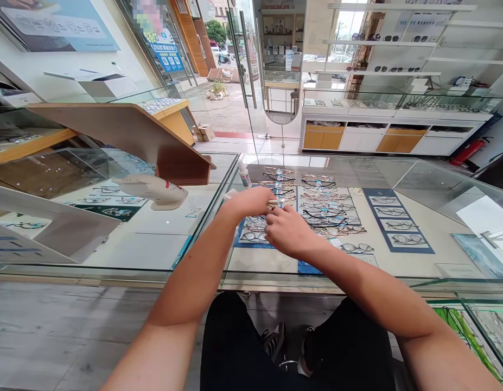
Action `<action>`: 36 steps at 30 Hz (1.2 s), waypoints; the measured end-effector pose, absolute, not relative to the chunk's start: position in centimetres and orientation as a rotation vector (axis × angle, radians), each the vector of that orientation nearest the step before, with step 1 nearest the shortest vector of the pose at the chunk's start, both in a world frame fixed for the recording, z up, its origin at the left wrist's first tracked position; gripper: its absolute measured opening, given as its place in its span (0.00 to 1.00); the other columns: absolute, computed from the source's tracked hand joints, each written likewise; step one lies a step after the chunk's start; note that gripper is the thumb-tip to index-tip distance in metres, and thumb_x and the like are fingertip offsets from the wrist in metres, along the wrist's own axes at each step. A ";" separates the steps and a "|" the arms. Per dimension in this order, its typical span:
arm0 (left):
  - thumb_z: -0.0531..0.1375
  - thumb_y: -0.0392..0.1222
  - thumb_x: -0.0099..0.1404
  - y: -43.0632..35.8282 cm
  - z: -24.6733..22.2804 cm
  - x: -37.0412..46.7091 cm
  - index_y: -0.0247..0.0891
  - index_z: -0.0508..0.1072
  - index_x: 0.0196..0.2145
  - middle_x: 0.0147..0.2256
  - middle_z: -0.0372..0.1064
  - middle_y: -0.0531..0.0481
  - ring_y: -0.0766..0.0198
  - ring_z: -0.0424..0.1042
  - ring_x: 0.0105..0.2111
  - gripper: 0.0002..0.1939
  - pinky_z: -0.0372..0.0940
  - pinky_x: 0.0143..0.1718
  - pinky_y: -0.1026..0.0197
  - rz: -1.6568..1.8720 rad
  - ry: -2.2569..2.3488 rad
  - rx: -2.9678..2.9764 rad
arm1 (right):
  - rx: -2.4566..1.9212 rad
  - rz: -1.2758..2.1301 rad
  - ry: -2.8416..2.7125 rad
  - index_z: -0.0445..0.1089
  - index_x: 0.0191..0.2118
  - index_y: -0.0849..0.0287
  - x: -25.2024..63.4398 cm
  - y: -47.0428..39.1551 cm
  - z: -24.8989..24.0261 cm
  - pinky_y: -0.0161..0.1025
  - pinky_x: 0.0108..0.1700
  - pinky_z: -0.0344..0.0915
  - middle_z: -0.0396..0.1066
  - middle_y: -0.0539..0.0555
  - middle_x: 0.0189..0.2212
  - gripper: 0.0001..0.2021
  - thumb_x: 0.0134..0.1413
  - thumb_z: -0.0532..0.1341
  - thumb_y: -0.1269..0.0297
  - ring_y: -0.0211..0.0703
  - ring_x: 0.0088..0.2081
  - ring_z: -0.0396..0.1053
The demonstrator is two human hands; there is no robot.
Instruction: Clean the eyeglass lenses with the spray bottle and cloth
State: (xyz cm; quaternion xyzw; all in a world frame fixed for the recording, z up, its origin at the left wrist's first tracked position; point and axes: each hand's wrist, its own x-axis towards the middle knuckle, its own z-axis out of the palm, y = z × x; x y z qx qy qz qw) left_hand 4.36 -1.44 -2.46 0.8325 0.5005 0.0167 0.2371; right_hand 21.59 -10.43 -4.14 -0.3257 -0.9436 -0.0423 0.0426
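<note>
My left hand (254, 202) is bent at the wrist over the glass counter, its fingers curled closed. My right hand (290, 231) meets it from the right, fingers bent and pinched together. A small pale, narrow piece (272, 204) shows between the two hands; its kind cannot be made out, and my fingers hide most of what they grip. Two columns of eyeglasses lie behind and beside my hands: a left column (279, 174) partly covered by my left hand, and a right column (324, 212). Just beyond my left hand stands a small white bottle (244, 175).
A blue display strip (401, 220) with several eyeglasses lies to the right. On the left are a barcode scanner-like white device (157, 191) and a brown wooden stand (182, 169). The counter's glass front edge (271, 277) runs above my knees. Glasses shelves (393, 70) line the back.
</note>
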 end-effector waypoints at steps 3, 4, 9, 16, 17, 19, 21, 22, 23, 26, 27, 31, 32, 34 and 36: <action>0.68 0.32 0.49 -1.3 -2.5 4.4 0.43 0.63 0.16 0.17 0.60 0.53 0.61 0.51 0.21 0.17 0.47 0.30 0.53 0.007 1.412 2.292 | -1.071 -0.109 -2.585 0.81 0.39 0.59 23.3 -9.2 -2.8 0.48 0.46 0.57 0.82 0.60 0.41 0.17 0.80 0.59 0.58 0.53 0.46 0.72; 0.69 0.34 0.50 -1.3 -2.5 4.4 0.44 0.65 0.16 0.17 0.61 0.53 0.60 0.53 0.21 0.16 0.47 0.30 0.54 0.010 1.405 2.295 | -1.119 -0.104 -2.456 0.79 0.37 0.58 24.0 -8.6 -2.4 0.47 0.44 0.56 0.81 0.59 0.38 0.18 0.80 0.58 0.59 0.51 0.42 0.71; 0.71 0.44 0.54 -1.5 -2.0 3.9 0.44 0.80 0.25 0.24 0.74 0.50 0.57 0.68 0.25 0.04 0.52 0.28 0.56 0.038 1.290 2.255 | -1.212 -0.002 -1.981 0.60 0.26 0.53 27.5 -5.5 -1.5 0.44 0.37 0.50 0.70 0.53 0.27 0.21 0.74 0.58 0.59 0.45 0.32 0.61; 0.72 0.51 0.59 -2.5 0.7 2.7 0.41 0.83 0.31 0.28 0.73 0.50 0.61 0.67 0.28 0.10 0.58 0.31 0.59 0.377 1.084 2.137 | -1.208 0.171 -1.649 0.57 0.27 0.51 28.7 -4.4 -1.6 0.43 0.35 0.50 0.58 0.46 0.22 0.20 0.71 0.60 0.52 0.42 0.28 0.53; 0.72 0.52 0.59 -2.6 0.9 2.7 0.41 0.82 0.31 0.27 0.71 0.51 0.62 0.65 0.27 0.12 0.58 0.31 0.59 0.508 1.068 2.087 | -1.191 0.218 -1.602 0.59 0.28 0.51 28.7 -4.4 -1.6 0.43 0.35 0.51 0.58 0.45 0.22 0.19 0.71 0.60 0.51 0.42 0.28 0.53; 0.72 0.53 0.59 -2.7 1.0 3.2 0.39 0.79 0.30 0.25 0.65 0.53 0.65 0.61 0.26 0.14 0.56 0.30 0.60 0.793 1.022 1.956 | -1.137 0.353 -1.544 0.64 0.30 0.51 28.5 -4.4 -1.7 0.42 0.36 0.54 0.59 0.45 0.23 0.16 0.69 0.62 0.51 0.41 0.28 0.55; 0.73 0.54 0.58 -2.6 0.6 4.0 0.39 0.76 0.30 0.25 0.62 0.55 0.67 0.57 0.25 0.17 0.53 0.28 0.61 1.032 0.945 1.790 | -1.054 0.548 -1.556 0.70 0.33 0.53 28.1 -4.6 -1.7 0.41 0.36 0.55 0.61 0.45 0.24 0.14 0.66 0.64 0.50 0.41 0.29 0.56; 0.74 0.55 0.57 -2.5 0.3 4.4 0.39 0.75 0.30 0.24 0.60 0.56 0.68 0.55 0.24 0.18 0.52 0.28 0.61 1.106 0.907 1.708 | -1.008 0.654 -1.579 0.73 0.36 0.54 27.9 -4.6 -1.7 0.41 0.35 0.55 0.61 0.44 0.24 0.14 0.65 0.65 0.48 0.40 0.29 0.57; 0.74 0.55 0.56 -2.5 -0.1 4.9 0.40 0.74 0.30 0.24 0.58 0.57 0.68 0.54 0.24 0.19 0.51 0.27 0.61 1.158 0.879 1.642 | -0.966 0.748 -1.601 0.76 0.39 0.55 27.7 -4.8 -1.7 0.41 0.35 0.54 0.62 0.44 0.24 0.16 0.64 0.67 0.46 0.40 0.29 0.56; 0.76 0.55 0.56 -2.5 -1.1 6.2 0.40 0.74 0.30 0.24 0.55 0.58 0.69 0.51 0.24 0.20 0.50 0.27 0.61 1.256 0.852 1.548 | -0.906 0.896 -1.619 0.78 0.43 0.56 27.3 -5.1 -1.6 0.40 0.34 0.54 0.61 0.43 0.24 0.22 0.60 0.70 0.40 0.39 0.28 0.55; 0.76 0.55 0.57 -2.5 -1.3 6.5 0.40 0.74 0.31 0.24 0.56 0.58 0.69 0.52 0.25 0.20 0.50 0.27 0.62 1.274 0.847 1.536 | -0.900 0.911 -1.609 0.78 0.42 0.56 27.2 -5.1 -1.5 0.40 0.34 0.54 0.61 0.43 0.24 0.24 0.58 0.71 0.38 0.39 0.28 0.55; 0.77 0.58 0.59 -2.7 -1.8 7.1 0.38 0.76 0.34 0.29 0.66 0.54 0.70 0.54 0.25 0.22 0.51 0.26 0.62 1.285 0.804 1.521 | -0.879 0.955 -1.550 0.75 0.37 0.56 27.0 -5.1 -1.3 0.40 0.32 0.51 0.62 0.43 0.22 0.30 0.52 0.74 0.31 0.38 0.27 0.54; 0.77 0.59 0.59 -2.7 -1.9 7.1 0.38 0.77 0.34 0.32 0.69 0.53 0.70 0.55 0.26 0.23 0.52 0.26 0.63 1.285 0.797 1.524 | -0.869 0.969 -1.535 0.75 0.37 0.56 27.1 -5.0 -1.3 0.40 0.32 0.51 0.62 0.43 0.22 0.30 0.51 0.74 0.30 0.37 0.27 0.53; 0.80 0.59 0.56 -2.8 -1.9 7.1 0.38 0.77 0.36 0.35 0.74 0.51 0.69 0.61 0.28 0.25 0.58 0.28 0.63 1.282 0.785 1.533 | -0.850 0.996 -1.509 0.76 0.36 0.57 27.1 -4.8 -1.3 0.40 0.32 0.51 0.61 0.42 0.21 0.31 0.49 0.75 0.30 0.36 0.26 0.52; 0.82 0.57 0.52 -2.7 -2.1 7.0 0.38 0.78 0.38 0.38 0.77 0.49 0.66 0.70 0.33 0.27 0.67 0.35 0.62 1.275 0.759 1.532 | -0.839 1.014 -1.493 0.77 0.36 0.57 27.1 -4.7 -1.3 0.40 0.31 0.50 0.60 0.42 0.21 0.32 0.48 0.76 0.29 0.36 0.25 0.50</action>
